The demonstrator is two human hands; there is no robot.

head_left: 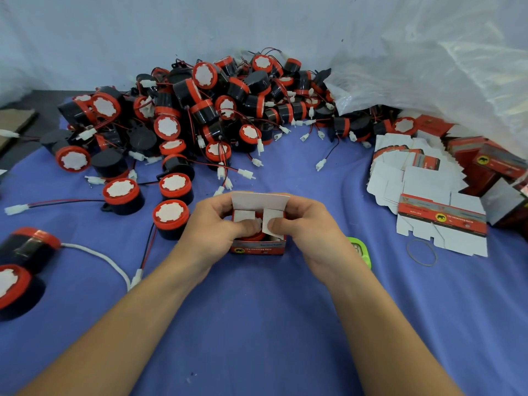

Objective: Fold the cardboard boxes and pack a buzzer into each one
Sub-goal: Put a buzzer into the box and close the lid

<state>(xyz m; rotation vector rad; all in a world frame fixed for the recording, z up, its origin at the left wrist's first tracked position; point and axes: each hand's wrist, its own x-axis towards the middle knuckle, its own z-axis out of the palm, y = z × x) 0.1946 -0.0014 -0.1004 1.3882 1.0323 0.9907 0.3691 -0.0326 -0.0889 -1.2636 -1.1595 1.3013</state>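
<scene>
A small red cardboard box stands upright on the blue cloth in the middle. A red-topped buzzer sits inside it, mostly hidden. My left hand grips the box's left side, its thumb pressing the left side flap down. My right hand grips the right side, its thumb on the right flap. The white lid flap stands up at the back. A big heap of black-and-red buzzers with wires lies behind. Flat unfolded boxes lie to the right.
Loose buzzers stand just left of my left hand, others at the far left. A green object peeks out under my right wrist. A rubber band lies near the flat boxes. A clear plastic bag rises at back right.
</scene>
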